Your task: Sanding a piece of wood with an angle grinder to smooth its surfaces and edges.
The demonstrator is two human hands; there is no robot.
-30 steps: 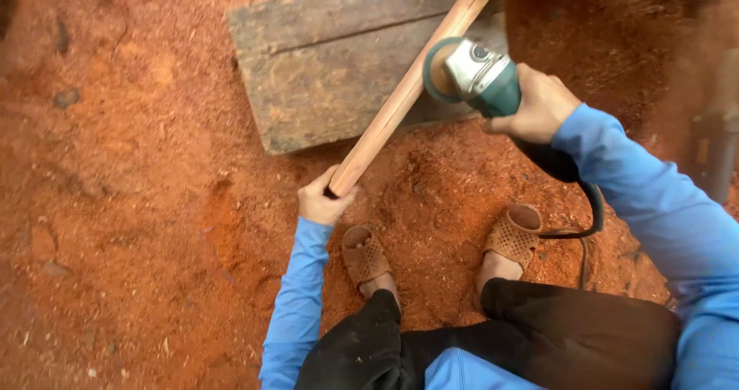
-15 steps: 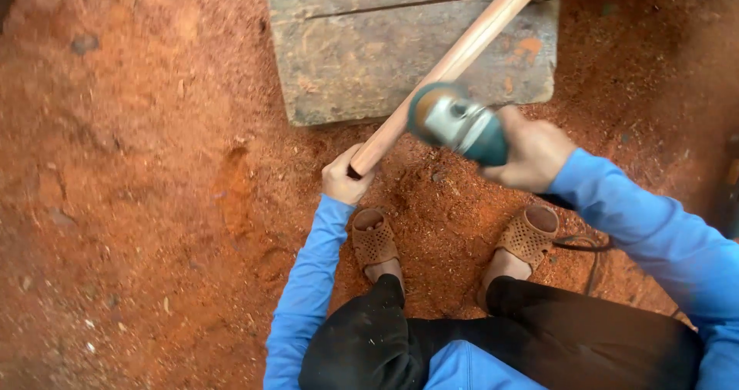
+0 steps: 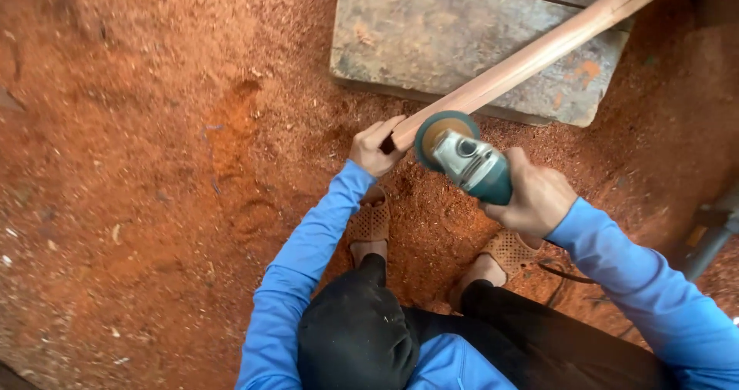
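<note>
Here, long reddish wooden stick, left hand gripping its end, grinder alongside

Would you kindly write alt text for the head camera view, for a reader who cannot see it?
Seen from above, a person's right hand holds a green angle grinder with its disc at a long wooden strip, whose near end the left hand grips. The strip lies across a weathered plank on red sawdust.

Soft, even daylight with faint shadows and no glare; the right edge looks hazy and slightly blurred.
</note>
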